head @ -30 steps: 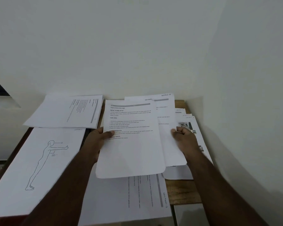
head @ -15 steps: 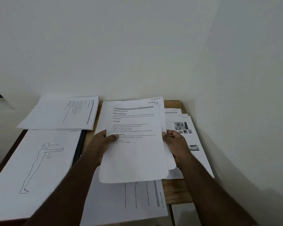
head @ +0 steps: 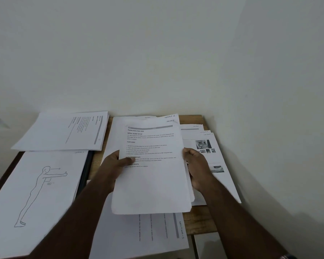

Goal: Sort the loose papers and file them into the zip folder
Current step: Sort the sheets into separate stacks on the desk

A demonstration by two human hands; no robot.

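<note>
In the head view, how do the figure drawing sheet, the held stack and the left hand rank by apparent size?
1. Figure drawing sheet, though it lies near the camera, so this is unsure.
2. Held stack.
3. Left hand, clearly smallest.

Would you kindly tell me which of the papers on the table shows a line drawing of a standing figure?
The sheet at the left: it bears an outlined figure with one arm stretched forward; the others show text or small photos.
</note>
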